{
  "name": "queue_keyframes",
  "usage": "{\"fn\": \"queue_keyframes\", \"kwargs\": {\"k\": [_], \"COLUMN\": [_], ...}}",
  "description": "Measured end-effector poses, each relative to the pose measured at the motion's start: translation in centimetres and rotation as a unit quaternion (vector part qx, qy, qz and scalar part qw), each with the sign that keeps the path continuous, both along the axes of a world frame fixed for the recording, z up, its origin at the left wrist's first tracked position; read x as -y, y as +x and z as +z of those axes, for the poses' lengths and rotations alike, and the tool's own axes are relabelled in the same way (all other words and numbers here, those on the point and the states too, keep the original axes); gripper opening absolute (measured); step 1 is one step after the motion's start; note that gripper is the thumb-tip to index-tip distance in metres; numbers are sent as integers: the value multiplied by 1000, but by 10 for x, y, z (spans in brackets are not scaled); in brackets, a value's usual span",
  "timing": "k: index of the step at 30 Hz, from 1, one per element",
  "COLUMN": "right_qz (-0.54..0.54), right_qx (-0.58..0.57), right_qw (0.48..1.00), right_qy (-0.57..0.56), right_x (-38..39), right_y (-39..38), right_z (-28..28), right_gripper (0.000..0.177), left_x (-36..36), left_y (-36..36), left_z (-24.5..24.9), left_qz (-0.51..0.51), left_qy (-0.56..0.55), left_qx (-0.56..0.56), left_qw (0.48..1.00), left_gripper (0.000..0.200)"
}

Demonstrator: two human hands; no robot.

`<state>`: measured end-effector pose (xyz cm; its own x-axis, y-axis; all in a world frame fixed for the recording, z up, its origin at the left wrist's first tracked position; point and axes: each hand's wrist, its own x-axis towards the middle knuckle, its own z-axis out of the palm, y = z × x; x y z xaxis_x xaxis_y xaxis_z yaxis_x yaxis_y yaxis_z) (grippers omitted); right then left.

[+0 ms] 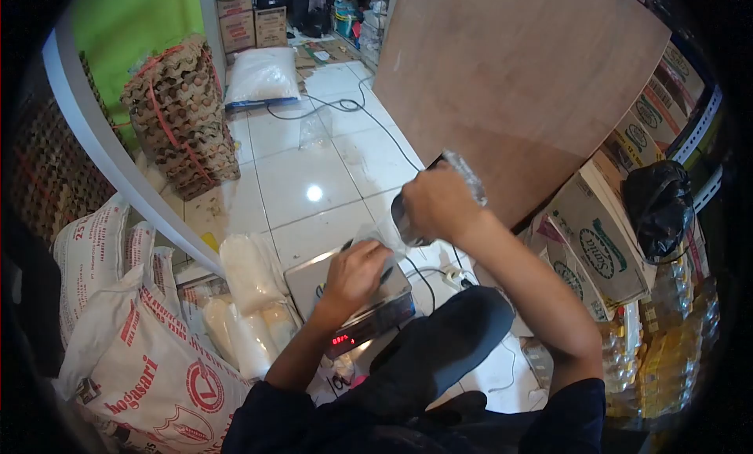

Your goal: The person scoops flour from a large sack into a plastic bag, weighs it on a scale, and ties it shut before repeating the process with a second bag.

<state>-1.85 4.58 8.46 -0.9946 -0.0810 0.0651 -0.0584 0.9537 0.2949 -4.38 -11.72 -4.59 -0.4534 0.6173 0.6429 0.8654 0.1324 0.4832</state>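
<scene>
My left hand is closed over the digital scale, its fingers pinching the edge of a clear plastic bag. Red digits glow on the scale's front, below my wrist. Up and to the right, my right hand grips a dark, rounded object at the bag's mouth; its exact kind is hidden by my fingers. Crinkled clear plastic shows behind that hand. Filled clear bags of white contents lie just left of the scale.
Printed white sacks crowd the left, below stacked egg trays. A large white bag lies on the tiled floor, crossed by a black cable. A wooden panel, cartons and oil bottles line the right.
</scene>
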Motion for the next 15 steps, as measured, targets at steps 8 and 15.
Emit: {"fn": "queue_keyframes", "kwargs": {"k": [8,15], "right_qz": [-91,-278], "right_qx": [-83,-193], "right_qw": [966,793], "right_qy": [-227,-506], "right_x": [-71,-149], "right_y": [71,191], "right_z": [44,36], "right_gripper": [27,36], "left_x": [9,25], "left_y": [2,9], "left_z": [2,27], "left_qz": [17,27], "left_qy": [-39,6], "left_qx": [15,123], "left_qw": [999,992], "left_gripper": [18,27]}}
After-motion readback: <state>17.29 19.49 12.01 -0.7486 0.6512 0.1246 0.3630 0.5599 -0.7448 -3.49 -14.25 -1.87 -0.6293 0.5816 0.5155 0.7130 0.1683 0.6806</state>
